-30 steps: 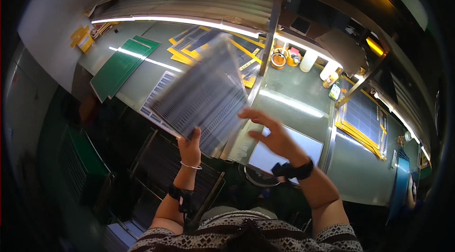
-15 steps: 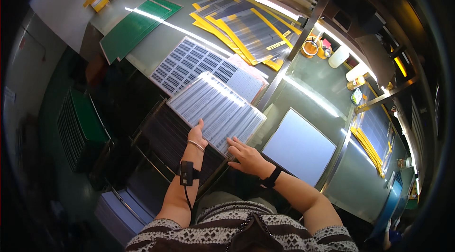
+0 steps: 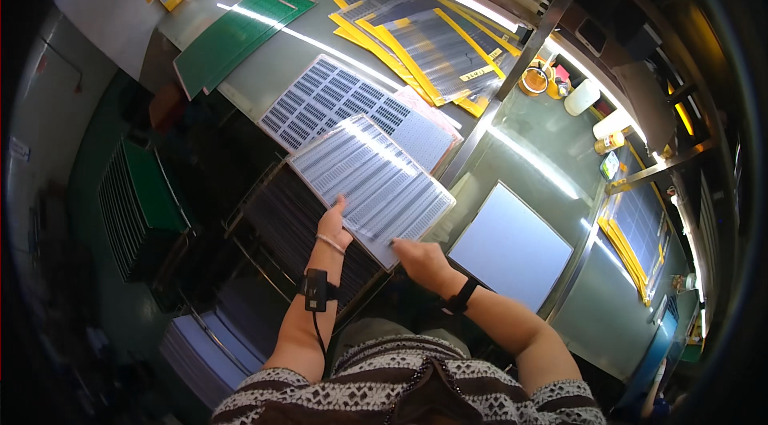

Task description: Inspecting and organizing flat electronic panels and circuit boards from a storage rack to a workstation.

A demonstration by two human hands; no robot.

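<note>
A thin, pale rectangular panel point(image 3: 372, 177) printed with rows of fine dark stripes lies tilted in front of me, glare running across it. My left hand point(image 3: 333, 221) grips its near left edge, thumb on top and the other fingers hidden underneath. At the panel's near right corner is my right hand point(image 3: 424, 263), its fingers curled in and the fingertips touching the surface. A small dark spot shows at those fingertips, too small to name. Beneath the panel stands a rack point(image 3: 276, 213) of dark, closely stacked sheets. Beyond it, a similar panel with dark blocks point(image 3: 320, 101) lies on the bench.
A plain pale-blue panel point(image 3: 512, 245) lies on the bench to the right. Yellow-edged screens point(image 3: 444, 53) are piled at the back, green boards point(image 3: 240, 37) at the far left. A metal post point(image 3: 538, 37) rises from the bench. A green rack point(image 3: 144, 209) stands at left.
My right hand's fingers, spread flat on the panel's near corner before, are now curled in. My left hand keeps its grip on the edge. The view has shifted slightly.
</note>
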